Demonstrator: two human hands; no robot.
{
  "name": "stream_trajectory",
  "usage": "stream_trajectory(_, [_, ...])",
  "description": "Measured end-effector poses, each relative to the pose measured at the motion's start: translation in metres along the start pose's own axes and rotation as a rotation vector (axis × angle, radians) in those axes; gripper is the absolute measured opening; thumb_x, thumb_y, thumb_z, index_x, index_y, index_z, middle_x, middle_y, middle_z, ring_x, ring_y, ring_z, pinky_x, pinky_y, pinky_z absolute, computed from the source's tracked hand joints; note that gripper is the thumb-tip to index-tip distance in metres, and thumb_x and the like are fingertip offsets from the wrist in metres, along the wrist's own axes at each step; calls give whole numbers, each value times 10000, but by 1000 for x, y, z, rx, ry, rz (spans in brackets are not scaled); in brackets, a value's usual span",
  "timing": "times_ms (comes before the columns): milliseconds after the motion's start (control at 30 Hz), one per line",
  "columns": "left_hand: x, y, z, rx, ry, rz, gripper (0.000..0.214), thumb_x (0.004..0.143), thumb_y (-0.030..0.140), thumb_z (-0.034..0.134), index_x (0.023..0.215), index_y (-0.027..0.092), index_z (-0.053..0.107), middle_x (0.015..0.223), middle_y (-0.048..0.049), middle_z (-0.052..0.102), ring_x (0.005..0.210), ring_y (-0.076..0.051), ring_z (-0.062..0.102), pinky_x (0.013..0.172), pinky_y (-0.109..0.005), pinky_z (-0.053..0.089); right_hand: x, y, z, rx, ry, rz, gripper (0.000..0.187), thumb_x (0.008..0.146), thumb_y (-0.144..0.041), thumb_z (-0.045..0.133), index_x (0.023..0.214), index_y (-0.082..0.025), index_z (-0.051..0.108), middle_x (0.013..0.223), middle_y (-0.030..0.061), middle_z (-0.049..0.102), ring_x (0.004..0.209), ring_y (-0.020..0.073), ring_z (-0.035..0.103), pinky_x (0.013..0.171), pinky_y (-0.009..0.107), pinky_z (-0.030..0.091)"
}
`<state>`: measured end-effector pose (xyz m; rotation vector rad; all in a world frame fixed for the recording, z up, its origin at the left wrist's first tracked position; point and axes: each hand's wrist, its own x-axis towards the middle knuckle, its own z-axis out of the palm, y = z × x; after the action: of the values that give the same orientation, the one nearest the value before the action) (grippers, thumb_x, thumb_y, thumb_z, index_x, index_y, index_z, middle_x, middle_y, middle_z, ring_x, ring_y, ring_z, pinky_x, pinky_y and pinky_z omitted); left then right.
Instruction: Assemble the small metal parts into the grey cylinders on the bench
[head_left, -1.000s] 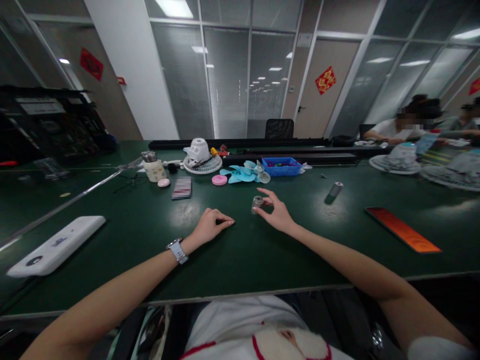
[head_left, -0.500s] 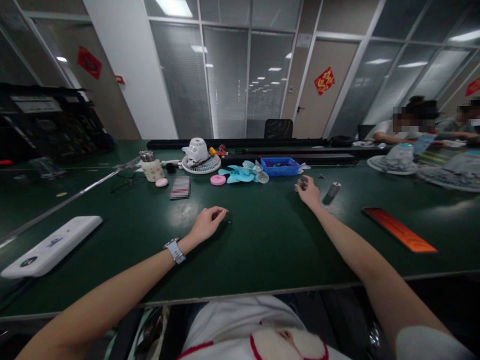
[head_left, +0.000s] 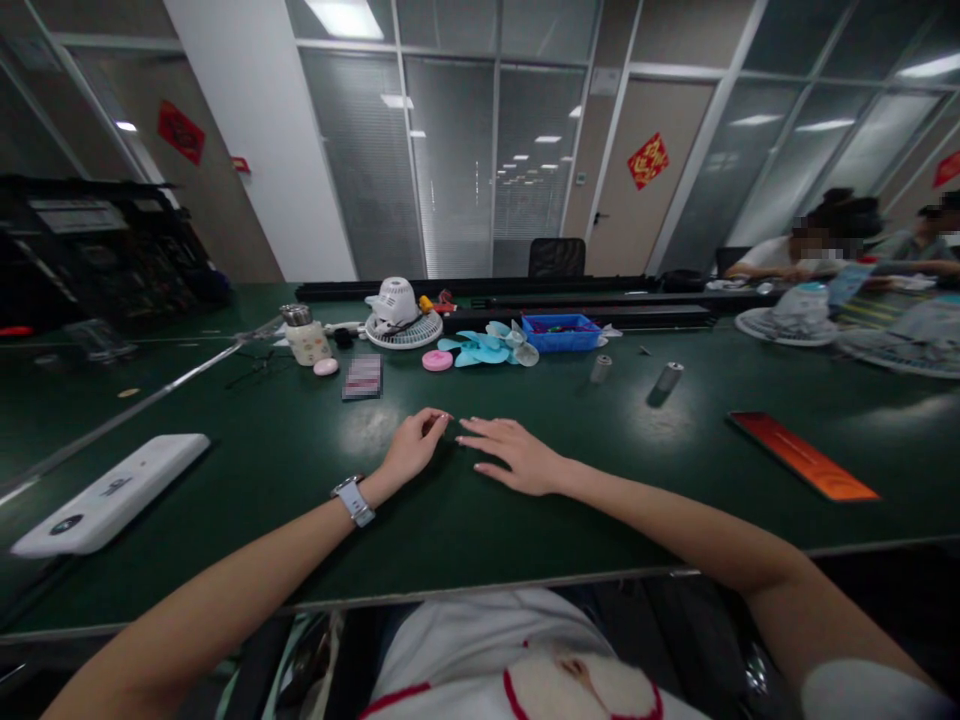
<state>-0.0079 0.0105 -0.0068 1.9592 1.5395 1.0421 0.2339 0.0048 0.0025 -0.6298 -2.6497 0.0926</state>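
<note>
My left hand (head_left: 416,443) rests on the green table (head_left: 300,470) with its fingers curled and pinched together; what they hold is too small to make out. My right hand (head_left: 511,455) lies flat beside it, fingers stretched out toward the left fingertips, holding nothing. A small grey metal cylinder (head_left: 600,369) stands upright farther back to the right, apart from both hands. A second grey cylinder (head_left: 667,378) lies tilted a little right of it.
A white device (head_left: 112,493) lies at the left, an orange flat case (head_left: 801,456) at the right. At the back: a cup (head_left: 307,334), white fan parts (head_left: 402,312), blue fan blades (head_left: 487,347), a blue tray (head_left: 562,331). Other people sit far right.
My right hand carried the small cylinder back to the right, set it down upright near the other cylinder, then returned empty beside my left hand. The left hand barely moved.
</note>
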Motion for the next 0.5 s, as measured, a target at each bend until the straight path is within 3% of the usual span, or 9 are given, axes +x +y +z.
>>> stream_trajectory(133, [1, -2, 2, -10, 5, 12, 427, 917, 496, 444, 1037, 172, 696, 973, -67, 725, 854, -212, 637, 758, -318, 462, 7, -15, 14, 151, -48, -29, 389, 996, -269, 477, 1364, -190, 579, 1432, 100, 545, 1363, 210, 468, 1114, 416, 383])
stream_trajectory(267, [2, -5, 4, -1, 0, 20, 427, 920, 506, 443, 1037, 186, 700, 942, -58, 724, 825, -206, 638, 750, -317, 463, 6, -10, 13, 191, 59, 50, 304, 974, -210, 519, 1232, -217, 679, 1231, 60, 698, 1193, 177, 619, 1038, 361, 454])
stream_trajectory(367, [1, -5, 3, -3, -5, 24, 429, 919, 514, 442, 1038, 188, 696, 960, -59, 726, 831, -206, 640, 749, -316, 467, 7, -10, 9, 110, 131, 72, 306, 953, -217, 565, 1238, -233, 674, 1313, 66, 651, 1205, 188, 606, 1047, 394, 437])
stream_trajectory(500, [2, -5, 3, -3, 1, 28, 424, 916, 511, 445, 1021, 182, 692, 966, -64, 726, 842, -209, 640, 756, -320, 468, 11, -6, 10, 95, 69, 31, 375, 956, -228, 555, 1324, -187, 612, 1438, 97, 538, 1311, 217, 525, 1069, 418, 424])
